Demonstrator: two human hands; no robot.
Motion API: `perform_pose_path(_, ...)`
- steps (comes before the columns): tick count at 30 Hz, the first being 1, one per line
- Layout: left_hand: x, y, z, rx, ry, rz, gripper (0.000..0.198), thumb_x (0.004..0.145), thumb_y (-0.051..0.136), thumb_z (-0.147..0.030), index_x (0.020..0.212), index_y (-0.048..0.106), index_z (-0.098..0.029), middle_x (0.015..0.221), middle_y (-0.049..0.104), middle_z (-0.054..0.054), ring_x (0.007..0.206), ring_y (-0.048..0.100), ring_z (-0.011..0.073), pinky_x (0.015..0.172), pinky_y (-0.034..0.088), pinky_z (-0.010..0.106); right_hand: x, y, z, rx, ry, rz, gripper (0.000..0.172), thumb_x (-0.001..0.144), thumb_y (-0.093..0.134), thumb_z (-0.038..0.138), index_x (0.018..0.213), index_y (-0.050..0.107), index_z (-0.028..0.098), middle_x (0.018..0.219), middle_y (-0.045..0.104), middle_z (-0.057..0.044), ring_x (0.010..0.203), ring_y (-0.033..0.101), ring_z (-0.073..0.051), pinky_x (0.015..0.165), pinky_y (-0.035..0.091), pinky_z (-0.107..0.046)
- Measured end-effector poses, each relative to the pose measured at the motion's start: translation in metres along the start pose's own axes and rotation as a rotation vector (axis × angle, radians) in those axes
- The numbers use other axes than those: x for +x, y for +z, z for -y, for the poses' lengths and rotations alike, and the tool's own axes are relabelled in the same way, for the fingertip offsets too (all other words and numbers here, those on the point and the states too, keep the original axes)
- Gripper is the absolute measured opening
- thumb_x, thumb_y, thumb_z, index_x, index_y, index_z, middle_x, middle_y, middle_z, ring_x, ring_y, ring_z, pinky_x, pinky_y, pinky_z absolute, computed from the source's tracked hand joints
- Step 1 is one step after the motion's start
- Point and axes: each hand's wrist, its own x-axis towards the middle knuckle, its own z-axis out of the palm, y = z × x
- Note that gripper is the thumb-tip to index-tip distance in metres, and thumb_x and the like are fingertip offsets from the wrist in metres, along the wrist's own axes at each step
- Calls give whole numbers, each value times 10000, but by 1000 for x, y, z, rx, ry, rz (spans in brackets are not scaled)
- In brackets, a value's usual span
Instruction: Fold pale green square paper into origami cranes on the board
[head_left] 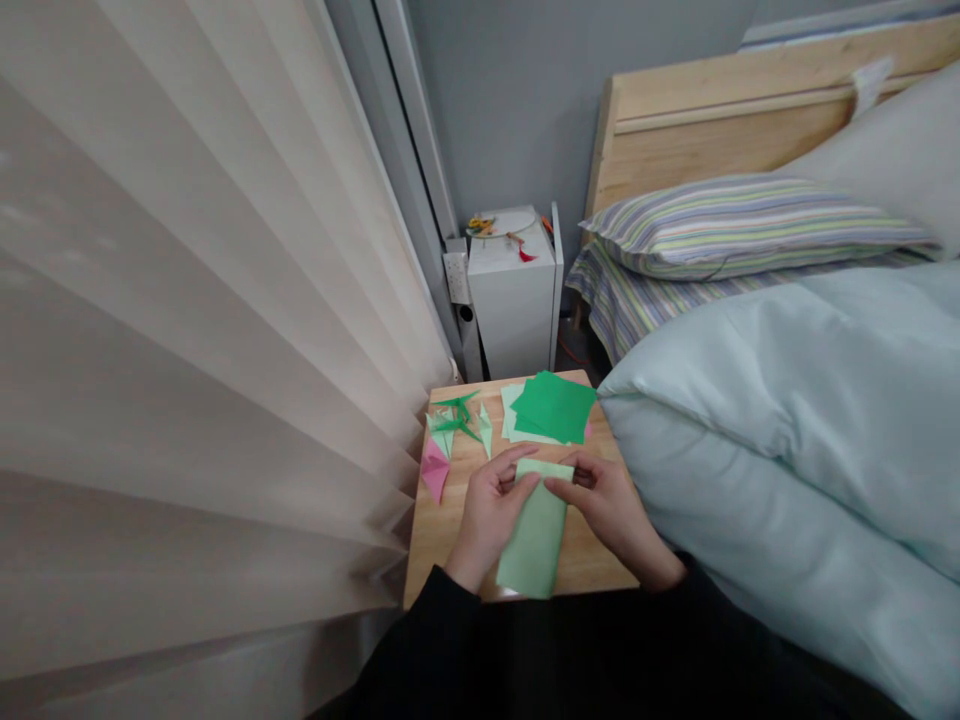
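A light green sheet of paper [535, 545], folded into a long rectangle, is held over the front of a small wooden table [600, 570]. My left hand [493, 500] pinches its upper left edge, thumb on top. At the upper right edge, my right hand [604, 495] grips it the same way, the two thumbs close together. Behind my hands lie loose dark green sheets [556, 408], with paler green sheets [511, 412] partly under them. To the left sit several folded paper pieces: dark green ones [459, 415], a light green one [485, 430] and a pink one [434, 470].
Pleated curtains [225, 350] hang close along the table's left side. A bed with a pale blue quilt [772, 420] and striped pillow [750, 228] borders the right. Behind the table stands a white cabinet [512, 310] with small items on top, beside a power strip [457, 275].
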Motion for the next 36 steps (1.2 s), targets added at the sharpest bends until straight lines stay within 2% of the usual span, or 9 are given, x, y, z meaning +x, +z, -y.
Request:
perform_pose_path(5,1,-3,2,14,-20,-26,224,791,793,-328,997,763,-245,885,797,62,749,720,227,683,533,340,2,0,-7,139,94,4,446,638,878,564,685,612,209,660,668,-15,653,610,-189,645,491,-322)
perform_pose_path(9,9,-1,4,5,-34,-9,260,736,829,-357,943,746,-222,834,787,53,756,723,236,677,536,324,3,-3,-8,172,101,-34,447,622,910,548,706,637,204,681,681,-17,656,616,-187,645,488,-322)
perform_pose_path(15,13,-3,1,-11,-5,29,269,769,816,-322,992,757,-182,799,769,39,687,681,173,633,498,267,-1,-4,-3,198,189,-22,479,590,920,585,685,672,185,669,676,-18,639,617,-174,637,539,-320)
perform_pose_path(19,6,-8,-2,12,8,14,350,772,825,-358,1063,748,-178,637,683,-13,554,585,121,538,417,226,-4,0,1,169,150,-15,448,615,909,586,685,707,193,662,672,-9,635,610,-169,645,551,-327)
perform_pose_path(22,-2,-10,-3,-6,-50,-18,370,750,838,-373,1045,741,-172,687,725,5,587,627,136,574,463,239,-8,2,3,117,130,-3,418,637,898,578,713,736,201,709,712,-28,661,627,-187,660,545,-340)
perform_pose_path(25,-6,-9,-4,-42,-77,-42,286,731,843,-379,887,733,-166,778,766,36,695,698,174,661,534,276,-9,3,4,91,120,0,376,671,886,547,696,730,206,710,723,-34,659,630,-189,643,525,-333)
perform_pose_path(28,-6,-7,-6,-52,-80,-45,229,731,835,-362,782,716,-173,704,729,11,687,696,175,677,549,284,-9,3,2,89,130,-4,366,668,886,534,681,722,207,710,728,-34,658,637,-188,636,525,-328)
perform_pose_path(33,-3,-7,-6,-70,-83,-36,226,736,833,-366,716,708,-179,544,597,-33,675,679,180,677,547,285,-6,2,0,75,150,-21,376,631,906,530,679,732,200,687,713,-27,642,629,-177,630,536,-324)
perform_pose_path(36,-2,-8,-4,-76,-79,-28,238,738,834,-371,709,702,-175,549,588,-35,644,647,161,644,525,270,-5,1,0,69,154,-24,369,627,910,524,676,742,198,691,714,-28,659,635,-175,638,544,-317)
